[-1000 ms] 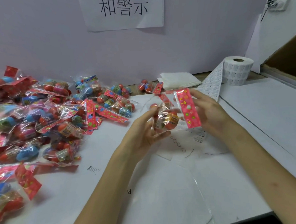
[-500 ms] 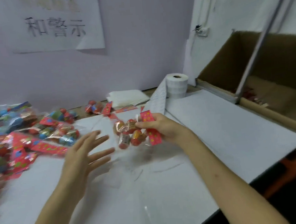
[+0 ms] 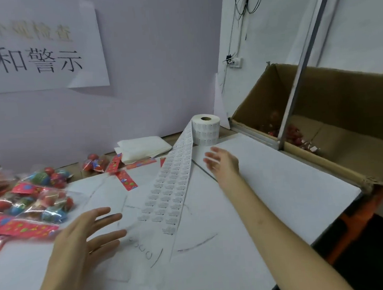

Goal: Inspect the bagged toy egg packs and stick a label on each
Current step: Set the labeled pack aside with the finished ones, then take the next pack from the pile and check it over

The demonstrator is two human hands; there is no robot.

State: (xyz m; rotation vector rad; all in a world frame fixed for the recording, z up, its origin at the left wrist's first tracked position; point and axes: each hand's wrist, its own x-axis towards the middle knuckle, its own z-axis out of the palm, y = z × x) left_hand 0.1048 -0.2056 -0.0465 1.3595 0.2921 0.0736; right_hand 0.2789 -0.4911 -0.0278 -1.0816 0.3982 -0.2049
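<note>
Paper sign point(image 3: 38, 46) on the wall point(image 3: 157, 56) ahead of you: black characters 和警示, legible. Line above them, pale yellow: too faint to read. Label strip point(image 3: 173, 187) off the roll point(image 3: 206, 130): rows of fine print, too small for you to read.

Egg packs point(image 3: 29, 201) lie left, label roll point(image 3: 206, 129) behind, cardboard box point(image 3: 334, 121) right.

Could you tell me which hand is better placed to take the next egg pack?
Probably the left hand: empty, beside the egg packs; the right hand is across by the label roll.
</note>
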